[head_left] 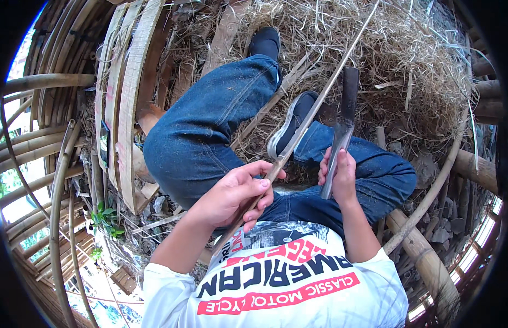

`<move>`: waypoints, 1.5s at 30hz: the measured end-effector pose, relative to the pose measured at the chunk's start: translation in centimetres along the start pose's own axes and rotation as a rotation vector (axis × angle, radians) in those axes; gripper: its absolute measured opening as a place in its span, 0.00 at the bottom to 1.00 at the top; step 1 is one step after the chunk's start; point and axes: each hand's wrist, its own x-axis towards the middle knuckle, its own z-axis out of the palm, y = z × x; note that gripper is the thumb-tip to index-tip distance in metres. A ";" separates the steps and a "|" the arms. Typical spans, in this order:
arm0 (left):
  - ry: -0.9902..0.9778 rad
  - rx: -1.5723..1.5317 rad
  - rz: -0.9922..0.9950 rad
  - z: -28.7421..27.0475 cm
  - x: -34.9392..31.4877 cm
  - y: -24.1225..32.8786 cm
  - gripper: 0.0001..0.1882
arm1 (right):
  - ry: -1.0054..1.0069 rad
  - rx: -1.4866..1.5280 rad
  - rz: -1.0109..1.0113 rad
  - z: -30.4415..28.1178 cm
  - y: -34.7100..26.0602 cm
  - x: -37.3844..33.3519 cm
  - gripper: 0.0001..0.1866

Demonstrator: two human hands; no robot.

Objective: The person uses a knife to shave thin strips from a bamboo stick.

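While we sit with our legs crossed, our left hand [234,194] has its fingers [259,188] curled tight around a long thin bamboo strip [314,106]. It slants up and away from our lap, over our knee and past our black shoes [289,128]. Just beside it, our right hand [341,177] grips the handle of a big dark knife [341,128], with the blade pointing up and away from us. Blade and strip sit close together, but we cannot tell if they touch. Farther out lies a heap of dry straw [396,49]. Curved bamboo poles [40,142] stand around us. We see no box or basket.
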 end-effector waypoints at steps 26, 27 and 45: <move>-0.030 0.219 -0.391 -8.6 -8.8 -5.1 0.14 | 0.319 0.291 -0.134 1.6 -2.9 6.0 0.10; 0.012 0.214 -0.444 -9.2 -9.7 -5.7 0.14 | 0.327 0.353 -0.128 1.3 -2.8 6.4 0.10; 0.354 1.483 -0.770 -7.0 -9.2 -3.4 0.26 | -0.023 0.397 -0.199 2.5 -4.8 1.9 0.14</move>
